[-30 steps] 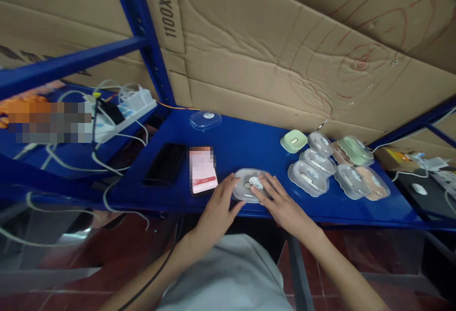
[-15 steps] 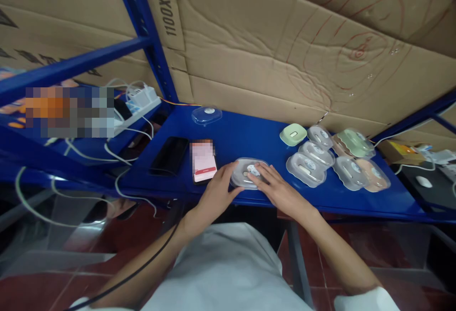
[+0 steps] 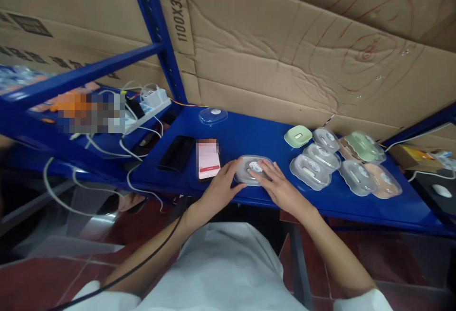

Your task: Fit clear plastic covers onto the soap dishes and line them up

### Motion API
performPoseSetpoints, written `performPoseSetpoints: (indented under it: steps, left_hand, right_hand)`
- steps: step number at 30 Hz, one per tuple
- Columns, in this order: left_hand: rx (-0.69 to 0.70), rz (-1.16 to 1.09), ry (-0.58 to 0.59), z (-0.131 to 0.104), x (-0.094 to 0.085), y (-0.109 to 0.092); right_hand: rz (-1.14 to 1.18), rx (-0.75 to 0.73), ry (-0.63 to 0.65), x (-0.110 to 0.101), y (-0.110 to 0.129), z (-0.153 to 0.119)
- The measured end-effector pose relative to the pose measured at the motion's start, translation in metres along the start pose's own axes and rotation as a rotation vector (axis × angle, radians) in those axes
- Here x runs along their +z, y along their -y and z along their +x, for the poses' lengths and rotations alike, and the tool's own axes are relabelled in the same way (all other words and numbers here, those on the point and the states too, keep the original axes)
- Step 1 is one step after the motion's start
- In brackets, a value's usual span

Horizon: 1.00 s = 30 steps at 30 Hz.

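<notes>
A grey soap box [image 3: 244, 174] with a clear lid and a round white sticker lies flat near the front edge of the blue table. My left hand [image 3: 225, 181] grips its left end, fingers along the side and thumb at the front. On the right end of the lid rest the fingers of my right hand [image 3: 281, 186], curved over it and partly covering the sticker. Left of my hands, a phone [image 3: 208, 160] with a lit pink screen lies face up. A loose clear lid [image 3: 213, 116] sits further back.
Several lidded soap boxes [image 3: 309, 171] in grey, green and beige stand to the right, with a green piece [image 3: 298, 136] lidless among them. A dark phone-like slab [image 3: 176, 153] lies left. Blue posts [image 3: 155, 31], white cables and a power strip [image 3: 153, 107] flank the left side.
The view has shifted slightly, so the table scene sits a little further right. Both hands stay on the soap box, with the right fingers slightly shifted on the lid.
</notes>
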<state>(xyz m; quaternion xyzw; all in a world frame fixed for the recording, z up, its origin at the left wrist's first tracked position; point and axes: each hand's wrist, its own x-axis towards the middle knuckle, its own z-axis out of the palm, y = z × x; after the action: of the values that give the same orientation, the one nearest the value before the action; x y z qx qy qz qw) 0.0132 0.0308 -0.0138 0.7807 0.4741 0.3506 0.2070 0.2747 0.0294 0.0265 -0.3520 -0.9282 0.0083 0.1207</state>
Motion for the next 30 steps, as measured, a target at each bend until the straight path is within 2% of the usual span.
performPoseSetpoints:
  steps: [4,7,9,11,13,15,17,20,22,24,26,30]
  left_hand:
    - [-0.01,0.048,0.013,0.001,0.003,-0.001]
    - [0.001,0.083,0.045,0.009,0.001,-0.001]
    - [0.01,0.114,0.025,0.022,-0.008,0.002]
    - [0.022,0.149,-0.046,0.045,-0.024,0.009]
    - [0.0,0.227,-0.14,0.075,-0.044,0.02]
    - [-0.137,0.382,-0.194,0.106,-0.063,0.034]
    - [-0.302,0.544,-0.063,0.134,-0.078,0.05]
    - [-0.373,0.58,0.0,0.166,-0.088,0.071]
    - [-0.411,0.592,0.027,0.181,-0.09,0.082]
    - [-0.443,0.596,0.065,0.191,-0.092,0.091]
    - [-0.451,0.596,0.102,0.195,-0.095,0.097]
    - [-0.42,0.616,0.137,0.191,-0.1,0.103]
  right_hand:
    - [0.014,0.014,-0.02,0.003,0.001,-0.006]
    - [0.006,0.063,-0.024,0.001,-0.004,0.001]
    - [-0.038,0.097,-0.011,-0.004,-0.011,0.014]
    - [-0.121,0.137,0.002,-0.01,-0.019,0.032]
    - [-0.228,0.262,-0.036,-0.016,-0.028,0.051]
    - [-0.314,0.47,-0.111,-0.019,-0.038,0.067]
    - [-0.354,0.667,-0.122,-0.021,-0.051,0.079]
    - [-0.371,0.894,0.0,-0.023,-0.075,0.09]
    - [-0.368,0.978,0.076,-0.024,-0.088,0.095]
    - [-0.355,0.978,0.11,-0.025,-0.091,0.098]
    - [-0.341,0.919,0.121,-0.024,-0.083,0.096]
    - [-0.313,0.744,0.115,-0.018,-0.038,0.08]
